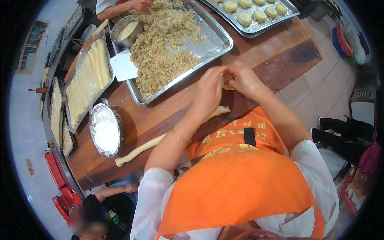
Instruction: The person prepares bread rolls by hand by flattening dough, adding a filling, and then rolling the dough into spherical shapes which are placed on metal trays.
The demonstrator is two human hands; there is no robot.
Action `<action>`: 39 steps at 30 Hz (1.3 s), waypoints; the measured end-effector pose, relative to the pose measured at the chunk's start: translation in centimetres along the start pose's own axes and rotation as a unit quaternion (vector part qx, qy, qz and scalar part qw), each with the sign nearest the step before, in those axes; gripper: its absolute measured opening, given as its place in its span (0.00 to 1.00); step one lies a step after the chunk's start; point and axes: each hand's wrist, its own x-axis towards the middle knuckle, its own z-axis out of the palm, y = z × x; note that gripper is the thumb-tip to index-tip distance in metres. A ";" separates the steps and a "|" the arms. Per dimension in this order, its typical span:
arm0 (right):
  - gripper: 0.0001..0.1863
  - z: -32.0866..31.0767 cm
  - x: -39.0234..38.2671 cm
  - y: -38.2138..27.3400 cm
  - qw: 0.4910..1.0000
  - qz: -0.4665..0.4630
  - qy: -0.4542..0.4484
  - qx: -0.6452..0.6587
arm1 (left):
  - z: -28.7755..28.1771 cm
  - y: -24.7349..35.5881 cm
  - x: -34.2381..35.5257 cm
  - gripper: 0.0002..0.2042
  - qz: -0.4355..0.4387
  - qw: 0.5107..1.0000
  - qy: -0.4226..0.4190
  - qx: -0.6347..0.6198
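Observation:
My left hand (211, 86) and my right hand (245, 81) meet above the near table edge, fingers curled together. Between them shows a bit of pale dough (227, 85), mostly hidden by the fingers. Under my left forearm a long rope of dough (141, 149) lies along the table's edge. Beyond my hands stands a metal tray (218, 54) of crumbly brownish filling (164, 60). A white scraper (124, 66) rests at its left side, near a metal container (127, 31) holding pale grains. A bowl of white flour (105, 130) stands left of the rope.
Round dough pieces (244, 18) sit on a tray (276, 23) at the far right. At left, dough ropes lie under plastic on another tray (82, 86). Another person's hand (141, 5) is at the filling's far side. A second person (106, 212) is at lower left.

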 end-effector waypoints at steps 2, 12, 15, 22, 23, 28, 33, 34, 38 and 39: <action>0.12 -1.9 -0.6 0.1 0.963 0.160 0.005 0.217 | 2.6 -1.0 2.8 0.16 0.054 0.998 -0.002 -0.026; 0.13 -7.2 -7.8 5.2 0.867 0.256 0.215 0.370 | 6.8 -2.7 5.5 0.34 0.171 0.921 -0.257 0.236; 0.15 -7.6 -6.3 4.8 0.865 0.235 0.210 0.391 | 7.3 -2.8 6.4 0.34 0.143 0.922 -0.251 0.258; 0.15 -9.4 -1.8 4.7 0.875 0.140 0.192 0.422 | 7.3 -2.9 7.4 0.34 0.042 0.955 -0.241 0.166; 0.15 -9.6 -1.5 4.9 0.879 0.140 0.183 0.417 | 6.8 -2.8 7.0 0.35 0.039 0.985 -0.169 0.010; 0.14 -9.6 -0.6 6.0 0.881 0.126 0.140 0.433 | 6.1 -1.7 5.1 0.36 0.091 0.923 -0.265 0.264; 0.13 -10.1 2.0 3.9 0.881 0.069 0.108 0.455 | 6.4 -3.2 5.5 0.34 0.009 0.973 -0.197 0.117; 0.13 -10.0 1.9 3.9 0.882 0.065 0.100 0.456 | 6.6 -3.3 5.9 0.34 -0.030 0.984 -0.170 0.043; 0.12 -8.7 1.6 3.9 0.870 0.066 0.100 0.479 | 6.6 -3.3 7.0 0.33 0.113 0.946 -0.203 0.228; 0.11 -8.4 1.3 3.7 0.867 0.099 0.090 0.480 | 7.0 -3.4 6.8 0.33 0.115 0.953 -0.171 0.224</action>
